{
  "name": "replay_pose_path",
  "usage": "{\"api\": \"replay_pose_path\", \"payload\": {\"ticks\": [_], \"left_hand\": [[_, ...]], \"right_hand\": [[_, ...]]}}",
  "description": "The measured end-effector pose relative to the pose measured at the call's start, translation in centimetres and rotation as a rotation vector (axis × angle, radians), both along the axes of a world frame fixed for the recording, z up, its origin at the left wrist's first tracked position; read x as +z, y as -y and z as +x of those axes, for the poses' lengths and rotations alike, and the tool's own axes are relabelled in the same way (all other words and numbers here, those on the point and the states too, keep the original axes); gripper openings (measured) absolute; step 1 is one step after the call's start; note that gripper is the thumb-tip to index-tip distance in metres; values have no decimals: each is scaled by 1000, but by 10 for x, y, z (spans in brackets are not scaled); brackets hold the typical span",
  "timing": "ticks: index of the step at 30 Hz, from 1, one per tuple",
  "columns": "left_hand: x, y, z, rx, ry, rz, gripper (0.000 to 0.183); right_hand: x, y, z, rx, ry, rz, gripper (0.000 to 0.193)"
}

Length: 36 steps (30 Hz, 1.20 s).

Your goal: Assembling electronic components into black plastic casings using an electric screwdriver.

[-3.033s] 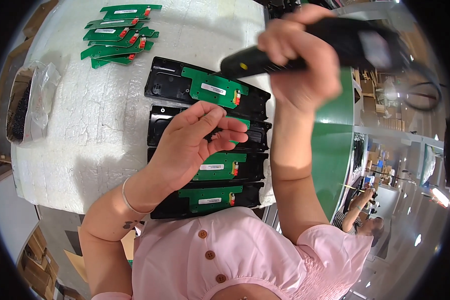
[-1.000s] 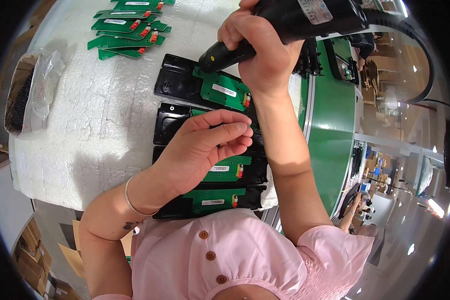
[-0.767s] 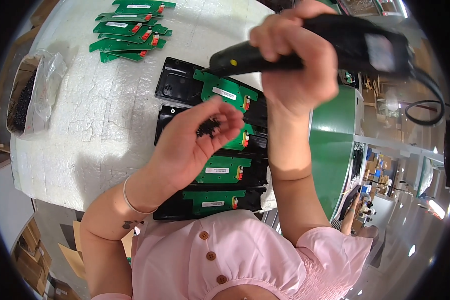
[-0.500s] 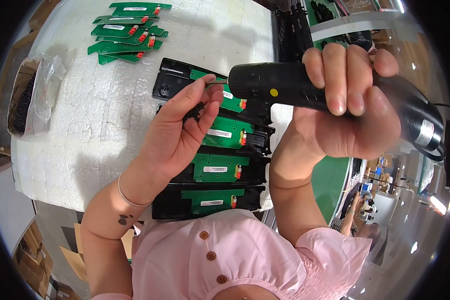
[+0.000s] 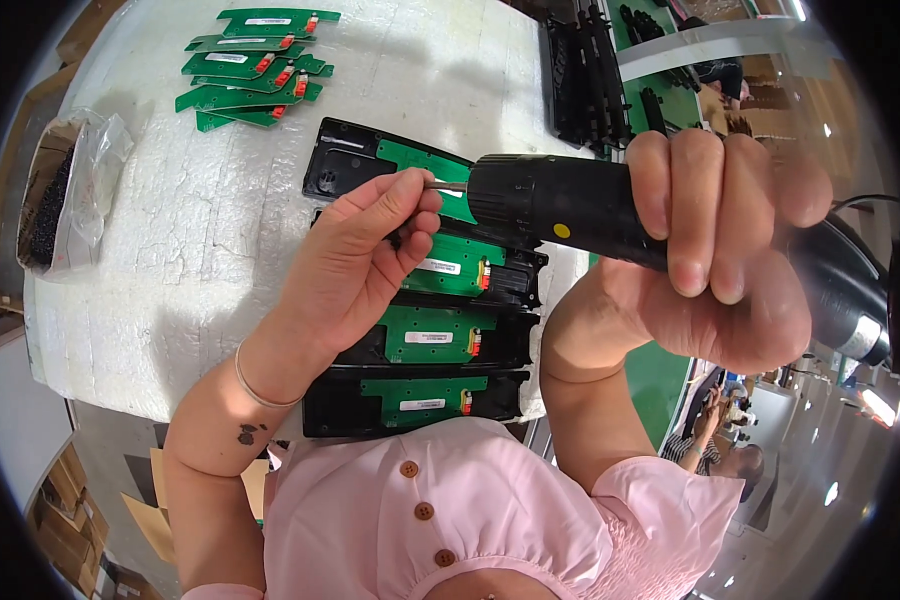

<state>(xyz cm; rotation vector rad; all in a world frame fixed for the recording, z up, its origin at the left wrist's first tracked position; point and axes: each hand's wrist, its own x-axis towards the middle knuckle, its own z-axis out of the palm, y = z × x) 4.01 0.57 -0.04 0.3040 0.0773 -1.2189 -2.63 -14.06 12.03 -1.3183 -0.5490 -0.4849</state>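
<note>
While the right hand firmly grips the power screwdriver toward two o'clock, the left hand, toward ten, pinches its bit, apparently for control, with green boards in black shells toward six.

A black cylindrical power screwdriver toward two o'clock is showing a round yellow dot. At the dial's centre, long black plastic housings are framing flat green circuit boards with white labels and red connectors; stacked boards at eleven o'clock are repeating those colours. The foam-topped desk is gleaming white at ten o'clock. At six, a plain pink cloth top is displaying round brown buttons; at four, a person's shirt is bearing dark-and-white stripes.
</note>
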Motion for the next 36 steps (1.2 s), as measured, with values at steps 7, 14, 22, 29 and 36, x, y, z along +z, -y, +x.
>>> {"api": "replay_pose_path", "payload": {"ticks": [7,14,22,29,36], "left_hand": [[-6,3,1,-45,-50,-72,16],[5,5,-11,-135,-97,60,38],[6,1,-20,-261,133,12,24],[10,0,-18,-323,290,78,15],[12,2,-16,-221,177,194,18]], "right_hand": [[-4,-1,0,-6,25,-21,48],[-43,-15,44,-414,-156,183,22],[-51,-14,70,-505,-274,200,19],[-49,-15,79,-460,-336,82,15],[-43,-19,84,-518,-376,-83,9]]}}
